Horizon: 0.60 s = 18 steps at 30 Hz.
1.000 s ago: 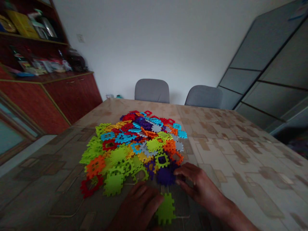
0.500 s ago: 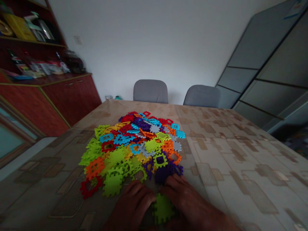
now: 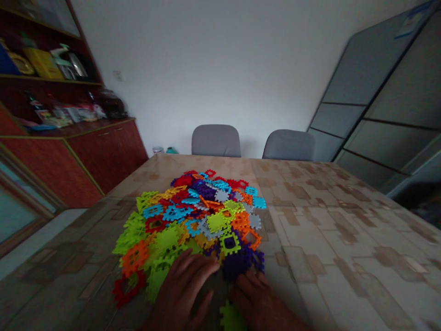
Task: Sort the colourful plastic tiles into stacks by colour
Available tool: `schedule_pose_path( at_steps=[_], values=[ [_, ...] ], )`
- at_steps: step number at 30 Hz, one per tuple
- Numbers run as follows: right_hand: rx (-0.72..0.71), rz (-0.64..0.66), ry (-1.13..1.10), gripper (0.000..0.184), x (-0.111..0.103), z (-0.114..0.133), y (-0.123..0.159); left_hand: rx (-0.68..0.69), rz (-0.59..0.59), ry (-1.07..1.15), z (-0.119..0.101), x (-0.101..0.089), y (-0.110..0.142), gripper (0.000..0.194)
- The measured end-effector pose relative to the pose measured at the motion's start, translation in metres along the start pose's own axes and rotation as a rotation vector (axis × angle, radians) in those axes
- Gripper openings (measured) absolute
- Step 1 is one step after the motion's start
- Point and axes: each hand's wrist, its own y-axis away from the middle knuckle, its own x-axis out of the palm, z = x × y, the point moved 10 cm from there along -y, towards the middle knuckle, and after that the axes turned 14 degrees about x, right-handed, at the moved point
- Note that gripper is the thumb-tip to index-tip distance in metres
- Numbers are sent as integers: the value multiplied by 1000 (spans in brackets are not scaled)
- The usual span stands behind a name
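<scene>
A pile of interlocking plastic tiles with toothed edges lies in front of me, in lime green, purple, orange, blue, red, yellow and grey. My left hand reaches over the pile's near edge, thumb apart from the fingers, with nothing seen in it. It partly covers some lime-green tiles. Closest to me, at the bottom of the view, is a separate lime-green square tile, partly cut off. Curled fingers of my right hand rest at its right side, just below a purple tile. The right fingertips are mostly hidden.
The pile stands on a patterned tablecloth over a large table. Two grey chairs are at the far side. A red-brown cabinet with bottles and boxes is at left, grey panelled doors at right.
My right hand moved left from the purple tile to the lime-green square tile. My left hand left that tile, moved forward to the pile and opened. The view tilted up slightly.
</scene>
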Motion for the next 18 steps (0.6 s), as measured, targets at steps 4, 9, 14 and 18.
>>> schedule_pose_path(
  at_steps=[4, 9, 14, 18],
  values=[
    [-16, -42, 32, 17, -3, 0, 1, -74, 62, -92, 33, -2, -23, 39],
    [-33, -20, 38, 21, -10, -3, 1, -90, 126, -62, 66, 16, -59, 34],
    [-45, 51, -26, 18, -25, -4, -2, -111, 144, -4, 85, 31, -71, 27],
    [45, 197, -158, 37, -48, -9, -8, -142, 60, 80, 89, 17, -69, 16]
  ],
)
